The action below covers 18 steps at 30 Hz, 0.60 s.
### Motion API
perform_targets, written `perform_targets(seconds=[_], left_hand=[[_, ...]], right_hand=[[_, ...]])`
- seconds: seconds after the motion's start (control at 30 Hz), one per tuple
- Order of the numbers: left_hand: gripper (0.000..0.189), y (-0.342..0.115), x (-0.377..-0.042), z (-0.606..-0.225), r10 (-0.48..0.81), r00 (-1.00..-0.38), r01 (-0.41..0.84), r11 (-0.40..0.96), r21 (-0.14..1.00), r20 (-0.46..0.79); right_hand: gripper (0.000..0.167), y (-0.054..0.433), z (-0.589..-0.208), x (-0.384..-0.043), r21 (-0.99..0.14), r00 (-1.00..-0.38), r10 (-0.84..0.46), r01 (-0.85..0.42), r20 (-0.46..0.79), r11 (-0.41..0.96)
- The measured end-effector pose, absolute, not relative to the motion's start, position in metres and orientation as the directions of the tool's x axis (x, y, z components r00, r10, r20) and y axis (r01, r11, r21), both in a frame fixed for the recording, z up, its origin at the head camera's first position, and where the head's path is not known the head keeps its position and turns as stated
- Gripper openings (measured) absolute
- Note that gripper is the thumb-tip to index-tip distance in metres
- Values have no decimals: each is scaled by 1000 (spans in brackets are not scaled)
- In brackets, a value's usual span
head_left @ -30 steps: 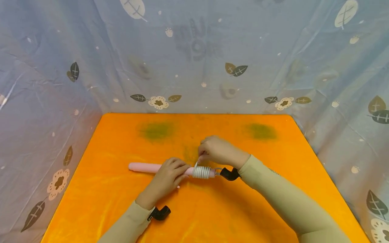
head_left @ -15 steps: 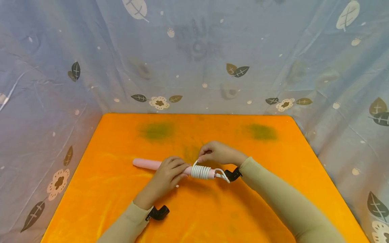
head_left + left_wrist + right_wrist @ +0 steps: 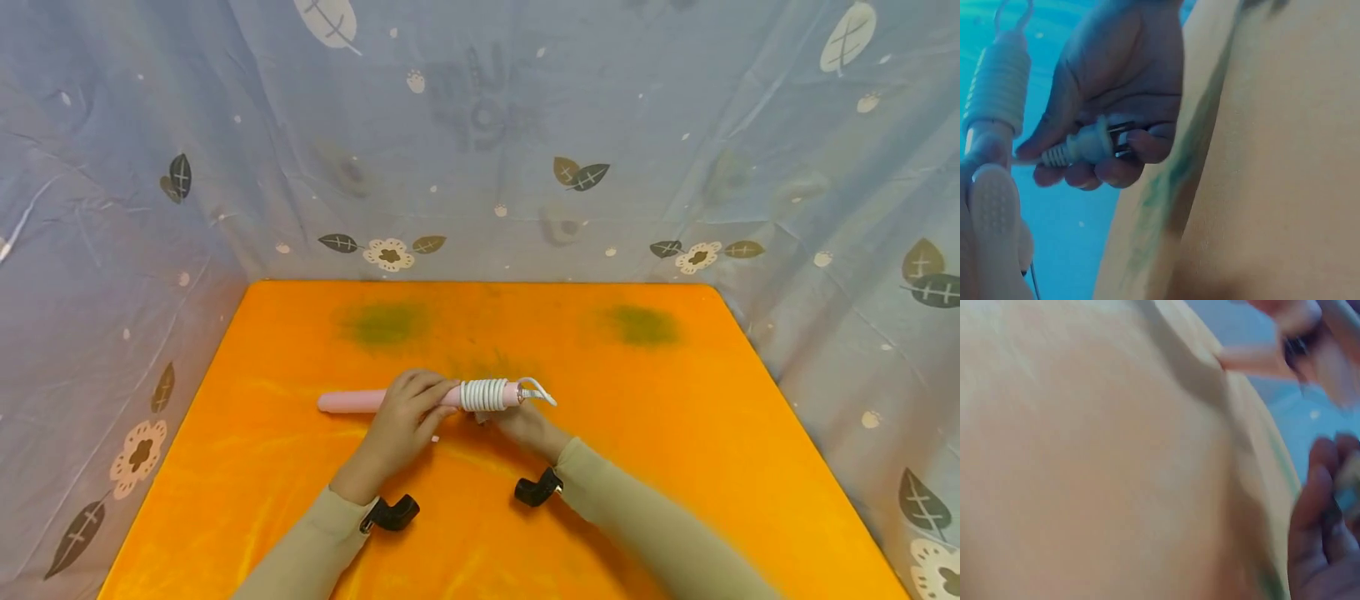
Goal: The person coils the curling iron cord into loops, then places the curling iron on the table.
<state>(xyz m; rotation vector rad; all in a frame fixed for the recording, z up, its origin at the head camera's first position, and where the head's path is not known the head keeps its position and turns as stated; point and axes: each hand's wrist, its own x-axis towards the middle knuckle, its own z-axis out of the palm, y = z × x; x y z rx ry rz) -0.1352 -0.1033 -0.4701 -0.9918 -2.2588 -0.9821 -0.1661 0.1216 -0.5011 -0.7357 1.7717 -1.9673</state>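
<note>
A pink curling iron (image 3: 351, 402) is held crosswise over the cloth, barrel to the left. My left hand (image 3: 407, 414) grips it around the middle. White cord (image 3: 483, 395) is wound in several turns about the handle, with a small loop sticking out past the right end. Below the handle is my right hand (image 3: 527, 427), partly hidden by it in the head view. The left wrist view shows that hand's curled fingers around the cord's two-pin plug (image 3: 1090, 145). The iron's clamp lever (image 3: 995, 200) appears there too, beside the left fingers.
An orange cloth (image 3: 637, 400) covers the table, with two greenish patches near its back edge. Patterned grey-blue curtains (image 3: 480, 167) stand around the back and both sides. Black wrist mounts (image 3: 395, 512) sit on both forearms.
The right hand has moved from behind the iron, where it pulled the cord upward, to below the handle. The iron has risen slightly in the view and become more level.
</note>
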Motion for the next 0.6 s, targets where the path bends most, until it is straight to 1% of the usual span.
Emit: perform_targets(seconds=[0.03,0.07,0.1,0.13,0.2,0.27,0.33,0.43,0.53,0.6], left_hand=[[37,-102,-137,-470,418,-634,759,496,422,651],[36,-101,-139,-471,409,-647,746,515,422,644],[36,-100,-141,-471,402,-659,732,537,419,636],[35,-99,-144,-471,397,-666,722,558,410,632],[35,-97,-148,-472,390,-671,708,592,386,631],[35,-96,-151,-472,394,-663,706,613,355,637],[36,-95,-153,-473,399,-652,709,623,332,645],[35,-93,-156,-473,403,-654,703,636,318,640],[35,-90,-160,-475,405,-679,681,660,319,613],[34,-88,-164,-477,407,-707,656,683,321,578]], right_hand=[[28,117,-504,-163,-991,-806,-579,-62,120,-119],[29,112,-504,-159,-994,-833,-542,-79,109,-78],[32,107,-492,-148,-994,-874,-483,-98,61,50],[32,102,-490,-144,-988,-895,-443,-104,45,111],[30,95,-486,-137,-967,-920,-389,-141,49,212],[26,91,-482,-133,-940,-935,-349,-171,60,296],[26,91,-480,-132,-922,-943,-322,-199,88,332],[31,95,-480,-136,-940,-955,-285,-164,76,299],[29,101,-484,-143,-934,-963,-264,-132,43,332],[24,103,-488,-147,-907,-968,-249,-131,30,399]])
